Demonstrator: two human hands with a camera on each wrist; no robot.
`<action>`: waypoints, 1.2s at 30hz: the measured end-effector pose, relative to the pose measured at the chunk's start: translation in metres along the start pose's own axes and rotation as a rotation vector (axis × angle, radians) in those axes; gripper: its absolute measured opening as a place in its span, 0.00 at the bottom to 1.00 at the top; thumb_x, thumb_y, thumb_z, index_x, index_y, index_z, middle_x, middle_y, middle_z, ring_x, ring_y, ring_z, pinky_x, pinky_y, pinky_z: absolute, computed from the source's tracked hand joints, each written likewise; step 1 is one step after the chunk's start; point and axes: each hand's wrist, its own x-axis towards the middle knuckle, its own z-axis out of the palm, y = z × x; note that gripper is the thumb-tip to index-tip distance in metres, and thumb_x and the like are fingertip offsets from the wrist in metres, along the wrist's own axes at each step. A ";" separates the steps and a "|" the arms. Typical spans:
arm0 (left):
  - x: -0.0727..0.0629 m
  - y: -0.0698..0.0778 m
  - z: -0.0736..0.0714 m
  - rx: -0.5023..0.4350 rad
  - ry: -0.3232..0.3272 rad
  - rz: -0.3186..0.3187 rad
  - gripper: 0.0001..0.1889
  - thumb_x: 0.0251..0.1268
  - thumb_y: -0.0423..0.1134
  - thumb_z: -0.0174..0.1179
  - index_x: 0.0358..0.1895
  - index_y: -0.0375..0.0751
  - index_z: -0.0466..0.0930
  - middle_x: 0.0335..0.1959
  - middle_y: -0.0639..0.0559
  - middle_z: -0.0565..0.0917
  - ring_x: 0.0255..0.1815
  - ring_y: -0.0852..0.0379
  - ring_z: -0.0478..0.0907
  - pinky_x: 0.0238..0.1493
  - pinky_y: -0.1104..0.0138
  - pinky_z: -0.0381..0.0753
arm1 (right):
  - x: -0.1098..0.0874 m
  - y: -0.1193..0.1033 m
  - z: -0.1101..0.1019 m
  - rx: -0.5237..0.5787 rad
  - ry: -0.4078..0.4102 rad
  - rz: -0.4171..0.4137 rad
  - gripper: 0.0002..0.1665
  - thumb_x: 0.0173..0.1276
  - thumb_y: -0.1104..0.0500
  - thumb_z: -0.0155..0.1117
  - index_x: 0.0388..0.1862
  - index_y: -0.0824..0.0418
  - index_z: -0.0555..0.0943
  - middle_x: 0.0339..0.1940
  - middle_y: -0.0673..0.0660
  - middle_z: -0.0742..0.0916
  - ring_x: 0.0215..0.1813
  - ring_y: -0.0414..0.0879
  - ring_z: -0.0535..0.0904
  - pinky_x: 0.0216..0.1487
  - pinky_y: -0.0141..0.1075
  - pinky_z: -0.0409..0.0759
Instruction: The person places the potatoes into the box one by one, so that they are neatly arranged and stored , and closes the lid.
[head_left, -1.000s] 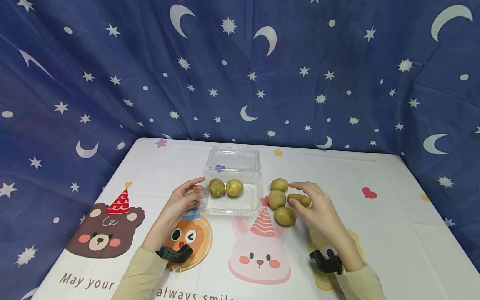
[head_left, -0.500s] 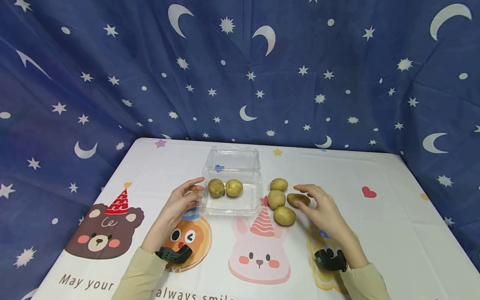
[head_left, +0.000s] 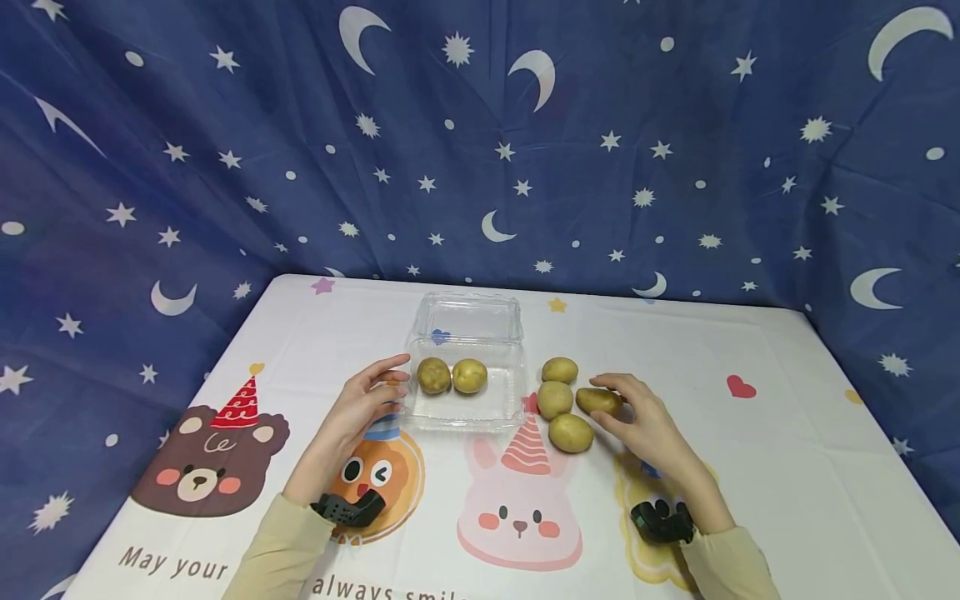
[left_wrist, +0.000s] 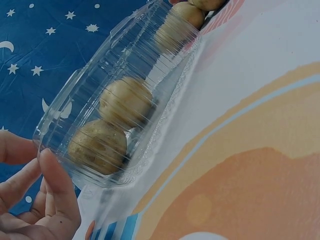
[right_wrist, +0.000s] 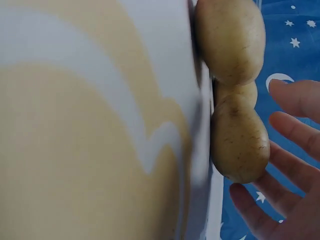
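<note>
At 3 o'clock from the clear container (head_left: 465,421), my right fingers (head_left: 618,381) stand spread about the outermost potato (head_left: 597,402), where a hasty squeeze could roll it into the three neighbouring potatoes (head_left: 555,400), while my left fingers (head_left: 386,365), apart at the container's 9 o'clock side, could skid it by pressing hard.

Rounded yellow-brown potatoes (right_wrist: 240,142) are showing darker flecks; deep-blue fabric backdrop (head_left: 300,83) is displaying white moons (head_left: 546,77) and stars (head_left: 457,50); white tablecloth (head_left: 787,433) is bearing cartoon animals (head_left: 517,546).
</note>
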 end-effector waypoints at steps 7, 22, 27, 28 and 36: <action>0.000 -0.001 -0.001 0.003 -0.013 0.022 0.29 0.65 0.29 0.51 0.70 0.43 0.64 0.51 0.48 0.71 0.42 0.62 0.74 0.42 0.74 0.79 | -0.001 0.009 0.003 -0.013 -0.027 0.054 0.29 0.60 0.63 0.69 0.61 0.61 0.74 0.57 0.61 0.80 0.57 0.55 0.77 0.54 0.50 0.78; -0.002 -0.001 0.000 0.003 -0.010 0.022 0.29 0.65 0.29 0.51 0.70 0.44 0.64 0.51 0.47 0.71 0.43 0.61 0.74 0.43 0.74 0.79 | -0.003 0.011 0.002 -0.005 -0.077 0.123 0.27 0.63 0.63 0.67 0.61 0.63 0.74 0.55 0.62 0.80 0.50 0.52 0.78 0.49 0.44 0.80; -0.001 0.000 0.000 0.002 -0.013 0.024 0.28 0.65 0.29 0.51 0.70 0.44 0.64 0.52 0.46 0.71 0.44 0.59 0.74 0.43 0.74 0.79 | -0.002 0.009 0.001 -0.013 -0.091 0.154 0.26 0.63 0.62 0.65 0.61 0.63 0.74 0.54 0.63 0.81 0.49 0.51 0.79 0.48 0.40 0.81; -0.001 0.000 0.000 0.002 -0.013 0.024 0.28 0.65 0.29 0.51 0.70 0.44 0.64 0.52 0.46 0.71 0.44 0.59 0.74 0.43 0.74 0.79 | -0.002 0.009 0.001 -0.016 -0.092 0.160 0.26 0.64 0.62 0.65 0.60 0.63 0.74 0.54 0.63 0.82 0.49 0.52 0.80 0.48 0.41 0.81; 0.000 -0.001 0.000 -0.010 -0.011 0.028 0.29 0.64 0.28 0.51 0.70 0.42 0.64 0.48 0.51 0.72 0.40 0.63 0.74 0.41 0.74 0.79 | -0.001 0.007 0.000 -0.016 -0.078 0.189 0.23 0.63 0.63 0.66 0.58 0.63 0.76 0.52 0.65 0.83 0.47 0.54 0.83 0.48 0.44 0.83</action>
